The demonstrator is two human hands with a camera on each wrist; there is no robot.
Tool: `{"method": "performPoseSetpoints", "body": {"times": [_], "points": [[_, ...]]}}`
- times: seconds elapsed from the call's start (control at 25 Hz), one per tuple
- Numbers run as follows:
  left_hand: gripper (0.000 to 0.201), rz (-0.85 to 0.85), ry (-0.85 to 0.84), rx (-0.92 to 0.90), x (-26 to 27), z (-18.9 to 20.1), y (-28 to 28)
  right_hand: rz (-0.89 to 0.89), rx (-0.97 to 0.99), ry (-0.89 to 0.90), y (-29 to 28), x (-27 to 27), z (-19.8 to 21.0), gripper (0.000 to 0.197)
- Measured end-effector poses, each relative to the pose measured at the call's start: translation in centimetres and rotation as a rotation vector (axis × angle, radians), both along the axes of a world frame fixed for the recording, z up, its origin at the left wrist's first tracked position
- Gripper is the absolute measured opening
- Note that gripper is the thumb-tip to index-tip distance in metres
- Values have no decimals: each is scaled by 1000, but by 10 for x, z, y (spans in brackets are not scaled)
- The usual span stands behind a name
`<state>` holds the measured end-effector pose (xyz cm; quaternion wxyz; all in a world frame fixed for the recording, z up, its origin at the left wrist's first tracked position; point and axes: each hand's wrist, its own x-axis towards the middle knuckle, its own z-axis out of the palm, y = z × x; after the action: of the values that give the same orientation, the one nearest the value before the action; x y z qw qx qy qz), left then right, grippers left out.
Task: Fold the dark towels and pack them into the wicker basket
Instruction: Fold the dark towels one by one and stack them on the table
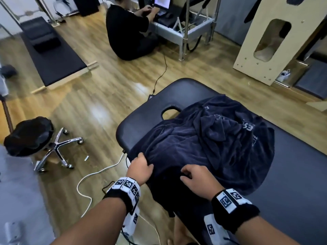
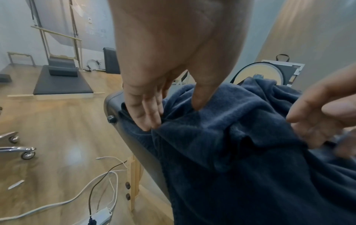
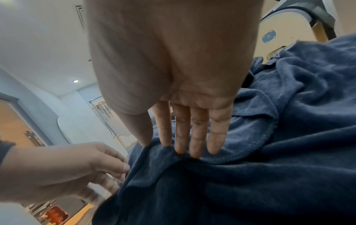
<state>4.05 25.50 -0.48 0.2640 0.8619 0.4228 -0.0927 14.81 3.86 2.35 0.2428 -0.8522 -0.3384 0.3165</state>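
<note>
Left hand [image 1: 140, 167] grip pinching dark towels [image 1: 208, 138] heaped on padded table [image 1: 138, 124], right hand [image 1: 196, 179] fingers straight on towels

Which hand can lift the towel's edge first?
Probably the left hand: it already pinches the dark towel at the massage table edge. The right hand only rests straight fingers on top.
</note>
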Motion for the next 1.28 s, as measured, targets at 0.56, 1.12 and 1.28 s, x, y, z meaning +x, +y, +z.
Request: {"method": "performPoseSetpoints", "body": {"times": [0.56,1.12,1.28], "points": [[24,-816,-478,-310,16,144,-89,79,120,-228,-22,-3,76,70],[13,-1251,-357,-298,15,177,-214,-457,-425,-353,-232,-34,183,23],[13,-1144,-430,-350,48,192,-271,-601,-303,-300,-307,-43,198,34]]}}
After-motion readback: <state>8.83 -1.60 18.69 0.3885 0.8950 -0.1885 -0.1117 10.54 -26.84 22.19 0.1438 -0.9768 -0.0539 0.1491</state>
